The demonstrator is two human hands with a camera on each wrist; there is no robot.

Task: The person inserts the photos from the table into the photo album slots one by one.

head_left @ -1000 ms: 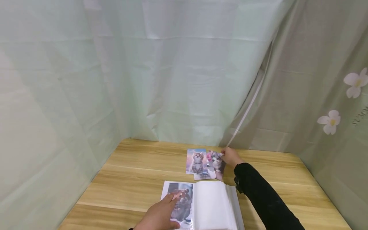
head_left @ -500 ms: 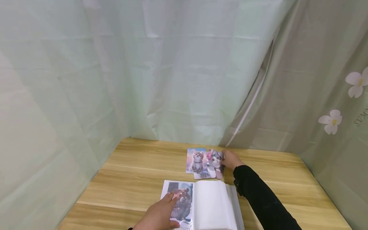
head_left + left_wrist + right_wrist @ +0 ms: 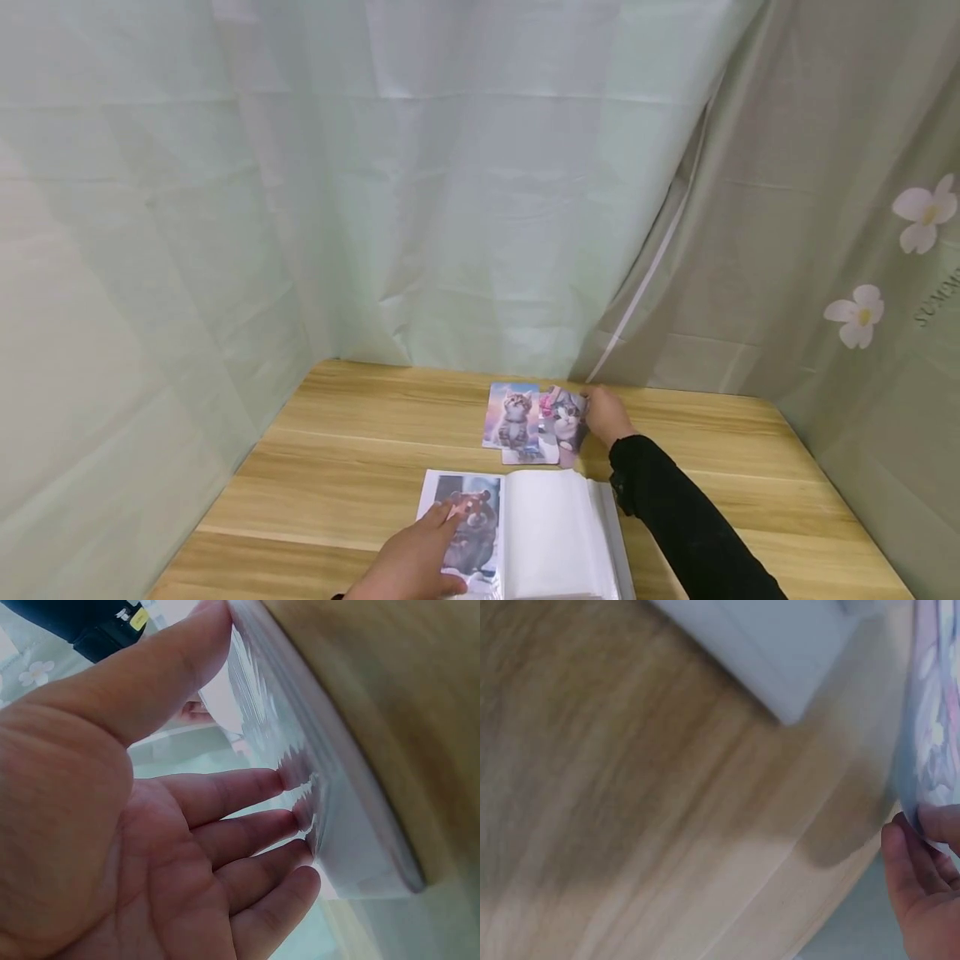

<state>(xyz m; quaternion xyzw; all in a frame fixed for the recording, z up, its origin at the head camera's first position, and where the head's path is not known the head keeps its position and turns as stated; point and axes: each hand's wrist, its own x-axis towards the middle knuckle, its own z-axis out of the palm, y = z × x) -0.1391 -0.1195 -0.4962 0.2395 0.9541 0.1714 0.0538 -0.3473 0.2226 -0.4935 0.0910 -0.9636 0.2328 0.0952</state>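
An open photo album (image 3: 555, 529) lies near the front of the table, with a bear picture (image 3: 471, 546) on its left page and a blank white right page. My left hand (image 3: 416, 550) rests on the left page with its fingers extended; in the left wrist view the fingertips touch the shiny plastic sleeve (image 3: 259, 705). Behind the album, my right hand (image 3: 606, 414) pinches the right edge of a grey-and-white cat card (image 3: 566, 417) between thumb and fingers (image 3: 900, 859). To its left is a kitten card (image 3: 512, 417), overlapping another card (image 3: 531, 456) that is mostly covered.
The wooden table (image 3: 360, 450) is bordered by pale curtains (image 3: 480, 208) at the back and sides. The right forearm in a black sleeve (image 3: 682, 517) passes to the right of the album.
My right hand has shifted its grip along the cat card's right edge, and that card has tilted up slightly. The left hand stays on the album page.
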